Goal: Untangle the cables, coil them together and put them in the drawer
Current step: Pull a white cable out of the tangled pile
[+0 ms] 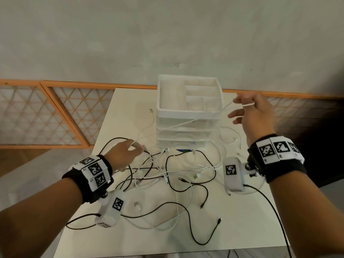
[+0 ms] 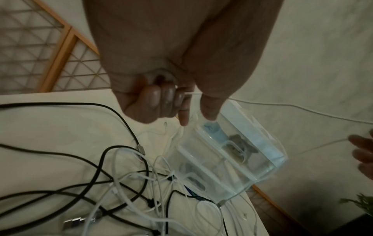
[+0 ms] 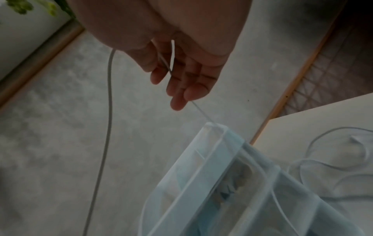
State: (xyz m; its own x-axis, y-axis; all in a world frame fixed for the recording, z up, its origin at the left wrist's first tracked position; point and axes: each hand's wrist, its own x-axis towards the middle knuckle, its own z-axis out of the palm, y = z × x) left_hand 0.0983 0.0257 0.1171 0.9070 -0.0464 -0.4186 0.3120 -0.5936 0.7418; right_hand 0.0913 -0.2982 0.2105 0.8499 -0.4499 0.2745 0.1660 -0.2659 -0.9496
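**Inspector:** State of the left grip (image 1: pixel 122 153)?

**Assistant:** Fingers curled around one white cable (image 1: pixel 193 119), low over the tangle of black and white cables (image 1: pixel 160 172) on the surface (image 1: pixel 242 220).

**Inspector:** And the right grip (image 1: pixel 255 114)?

**Assistant:** Raised beside the clear drawer unit (image 1: pixel 188 113), to the right of its top tray. The same white cable loops over one finger and is held between the fingers. It runs taut between both grips, crossing in front of the unit.

**Inspector:** The drawers?

**Assistant:** Pushed in. The tangle lies just before them.

Cables (image 1: pixel 173 172) white, black; drawer unit (image 1: pixel 186 111) translucent white; table (image 1: pixel 242 220) cream.
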